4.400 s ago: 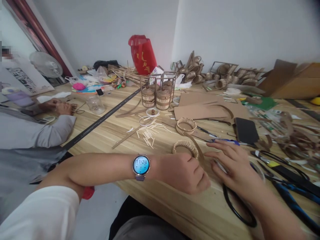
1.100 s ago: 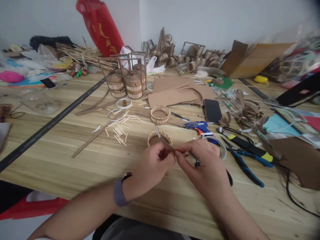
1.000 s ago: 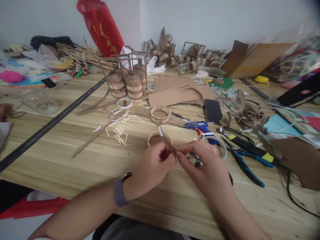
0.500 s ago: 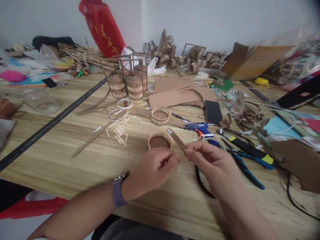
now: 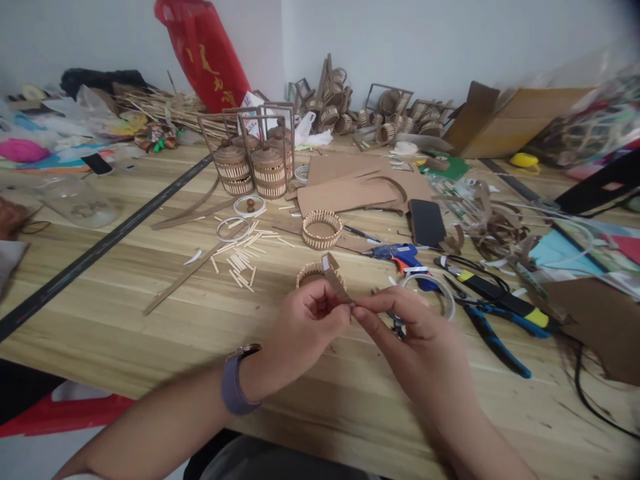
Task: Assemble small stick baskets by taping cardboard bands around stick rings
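Observation:
A narrow brown cardboard strip (image 5: 338, 283) with a white patch at its upper end rises between my hands. My right hand (image 5: 420, 340) pinches its lower end between thumb and fingertips. Curled beside it, my left hand (image 5: 313, 320) has its thumb and fingers closed on the same strip, their tips meeting my right fingertips. Just beyond them, a small round basket (image 5: 306, 275) walled with short wooden sticks is partly hidden by the strip and my left hand. A second such basket (image 5: 323, 230) stands farther back.
Loose wooden sticks (image 5: 240, 260) and white rings (image 5: 233, 229) lie to the left. On the right are a blue glue gun (image 5: 400, 253), pliers (image 5: 495, 340) and a yellow-black cutter (image 5: 505, 297). Finished lidded baskets (image 5: 270, 173) stand behind. Another person's hand (image 5: 11, 217) rests far left.
My right hand has moved left with the strip, bringing it to my left fingers. The strip now stands in front of the nearer basket. My left hand has shifted slightly left.

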`<state>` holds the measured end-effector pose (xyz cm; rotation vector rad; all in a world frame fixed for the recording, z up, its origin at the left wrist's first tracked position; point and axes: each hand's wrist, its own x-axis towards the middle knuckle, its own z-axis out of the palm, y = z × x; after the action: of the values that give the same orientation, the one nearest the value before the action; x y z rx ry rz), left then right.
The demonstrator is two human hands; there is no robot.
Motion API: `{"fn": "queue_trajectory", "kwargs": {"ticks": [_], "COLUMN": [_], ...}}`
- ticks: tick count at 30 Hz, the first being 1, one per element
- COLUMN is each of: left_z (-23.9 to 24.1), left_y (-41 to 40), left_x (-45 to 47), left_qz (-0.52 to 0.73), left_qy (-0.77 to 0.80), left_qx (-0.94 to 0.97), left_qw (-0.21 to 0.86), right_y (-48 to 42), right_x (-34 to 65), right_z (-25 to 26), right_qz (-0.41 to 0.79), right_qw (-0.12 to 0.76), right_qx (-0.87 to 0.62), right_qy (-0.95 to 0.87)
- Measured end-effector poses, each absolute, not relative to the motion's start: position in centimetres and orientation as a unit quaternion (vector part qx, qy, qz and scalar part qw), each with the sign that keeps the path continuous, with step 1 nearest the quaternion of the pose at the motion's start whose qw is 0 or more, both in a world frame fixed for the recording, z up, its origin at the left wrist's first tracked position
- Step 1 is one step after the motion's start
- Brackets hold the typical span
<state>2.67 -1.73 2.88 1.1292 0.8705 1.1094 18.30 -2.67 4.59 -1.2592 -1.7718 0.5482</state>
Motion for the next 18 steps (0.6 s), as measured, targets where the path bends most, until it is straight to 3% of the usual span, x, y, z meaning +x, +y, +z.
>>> {"fn": "queue_trajectory", "kwargs": {"ticks": [10,18], "left_z": [3.07,3.0], "left_y": [-1.92,-1.61], "left_x": [2.77,2.86], "left_qz": [0.473,0.484], "left_qy": [0.385,0.411], "left_qx": [0.491,0.485], "left_qw": [0.622,0.601], "right_y": [-2.63,-3.14], "right_x": [18.54,18.2], "right_z": [4.54,5.02], "right_qz": [0.265,-0.133], "right_qw": [0.413,0.426], "right_qx": [-0.518,-0.439], "right_qy": [-0.7,-0.78]}}
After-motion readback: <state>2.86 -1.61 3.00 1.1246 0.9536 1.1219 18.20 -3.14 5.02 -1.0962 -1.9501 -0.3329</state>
